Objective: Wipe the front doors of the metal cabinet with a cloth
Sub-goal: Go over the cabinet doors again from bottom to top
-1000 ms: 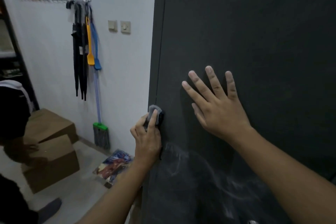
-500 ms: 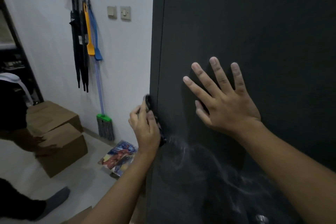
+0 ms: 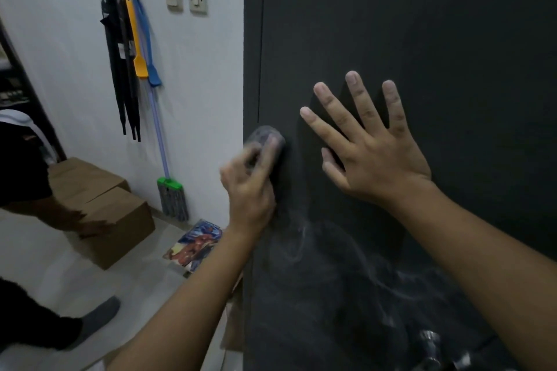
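Cabinet door (image 3: 422, 24), dark, fills the right of view; pale smears low down. Grey cloth (image 3: 263, 135) against its left edge, gripped in curled fingers of left hand (image 3: 250, 190), blurred. Right hand (image 3: 370, 153) flat on door just beside, fingers spread. Mop (image 3: 173, 199) against left wall.

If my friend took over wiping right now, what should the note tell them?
Left hand grips the cloth and presses it on the door near the door's left edge.
Right hand lies flat on the door, fingers spread, holding nothing.
Done: hard to tell. The cloth hand is blurred, so wiping seems under way.
Left: whitish smears below both hands, down toward the knobs, and probably the door above.
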`<state>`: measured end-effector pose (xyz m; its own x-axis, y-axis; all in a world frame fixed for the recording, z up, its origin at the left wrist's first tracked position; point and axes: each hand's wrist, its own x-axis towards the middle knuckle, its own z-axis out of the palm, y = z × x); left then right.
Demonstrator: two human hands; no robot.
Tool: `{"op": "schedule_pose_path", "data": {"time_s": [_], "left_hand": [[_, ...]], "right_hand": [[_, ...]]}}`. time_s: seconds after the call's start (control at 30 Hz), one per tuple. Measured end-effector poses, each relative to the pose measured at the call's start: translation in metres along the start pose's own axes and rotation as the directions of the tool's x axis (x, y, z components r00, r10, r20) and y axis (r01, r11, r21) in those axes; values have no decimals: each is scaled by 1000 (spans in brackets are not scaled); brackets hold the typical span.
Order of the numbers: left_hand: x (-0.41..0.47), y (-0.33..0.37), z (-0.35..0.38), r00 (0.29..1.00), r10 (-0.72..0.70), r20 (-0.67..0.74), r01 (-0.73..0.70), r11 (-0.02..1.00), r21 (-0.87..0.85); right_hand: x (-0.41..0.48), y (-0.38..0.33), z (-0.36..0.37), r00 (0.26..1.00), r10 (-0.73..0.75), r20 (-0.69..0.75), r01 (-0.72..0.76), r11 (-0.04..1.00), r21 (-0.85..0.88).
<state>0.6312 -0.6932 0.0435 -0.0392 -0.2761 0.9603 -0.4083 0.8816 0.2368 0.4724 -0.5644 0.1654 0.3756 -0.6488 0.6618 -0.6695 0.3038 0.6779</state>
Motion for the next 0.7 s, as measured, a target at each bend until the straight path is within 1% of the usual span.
{"op": "schedule_pose_path", "data": {"time_s": [0.03,0.07,0.1,0.13,0.2,0.27,0.33,0.4,0.47,0.5,0.53,0.57,0.6,0.63,0.67,0.7], "left_hand": [[15,1,3,990,-118,-75,117,993,-8],[24,4,6,977,-178,-118,180,984,-1],[24,8,9,973,-187,-135,192,981,21],[18,11,11,978,-162,-135,169,985,44],[-2,13,13,993,-60,-102,67,996,66],[-31,12,11,999,48,-7,-47,996,70],[-61,8,7,984,120,130,-126,991,42],[-86,-1,-1,945,198,261,-209,978,15],[-100,-18,-10,887,276,371,-297,955,0],[-102,-25,-14,871,275,406,-297,955,-9],[-102,-30,-17,879,227,419,-243,970,-16],[-100,-31,-20,906,129,404,-132,991,-20],[-95,-29,-20,932,-9,364,21,999,-28],[-89,-23,-18,939,-163,301,183,982,-39],[-82,-14,-14,922,-313,227,333,941,-56],[-75,-4,-9,884,-442,153,456,887,-77]], "right_hand": [[0,0,0,1000,-2,2,2,1000,1],[0,1,0,1000,-5,4,5,1000,3],[0,1,-1,1000,-8,7,8,1000,6],[0,1,-1,1000,-10,11,10,1000,8],[0,0,-2,1000,-10,14,10,1000,5],[0,0,-2,1000,-9,15,9,1000,4],[0,0,-2,1000,-9,13,9,1000,3],[-1,1,-2,1000,-14,12,14,1000,-1],[-1,1,-1,1000,-24,8,24,1000,2],[-2,1,-1,1000,-27,5,27,1000,6],[-2,1,0,1000,-30,3,30,999,12],[-2,1,0,999,-33,0,33,999,17],[-2,1,0,999,-36,-3,36,999,19],[-3,0,1,999,-41,-5,41,999,18],[-3,0,1,999,-45,-4,45,999,17],[-4,0,1,999,-49,-1,49,999,17]]}}
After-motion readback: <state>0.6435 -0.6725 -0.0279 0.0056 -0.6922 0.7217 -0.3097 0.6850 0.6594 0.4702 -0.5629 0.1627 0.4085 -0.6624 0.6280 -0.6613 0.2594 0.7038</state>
